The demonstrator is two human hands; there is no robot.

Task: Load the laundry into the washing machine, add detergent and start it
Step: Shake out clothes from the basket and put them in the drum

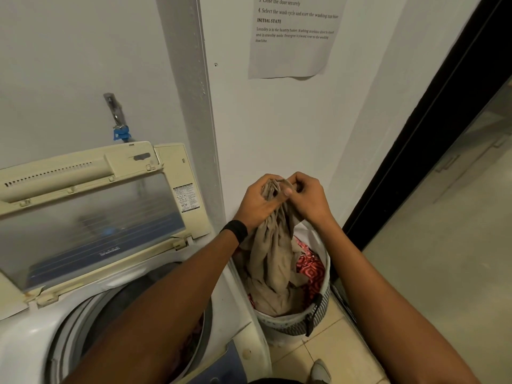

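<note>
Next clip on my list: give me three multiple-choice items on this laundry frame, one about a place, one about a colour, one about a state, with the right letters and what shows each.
1. Where does the laundry basket stand?
A. on top of the washing machine
B. on the floor to the right of the washing machine
C. hung on the wall

2. What colour is the garment that both hands are lifting?
A. beige
B. dark blue
C. bright green

3. What state is the washing machine's lid in?
A. shut flat
B. taken off and lying on the floor
C. raised open

Answers:
1 B: the basket sits on the floor tiles beside the machine's right side.
2 A: the cloth bunched in the grip of the left hand and right hand is beige, above red patterned laundry.
3 C: the lid stands up against the wall and the drum opening is exposed.
</note>
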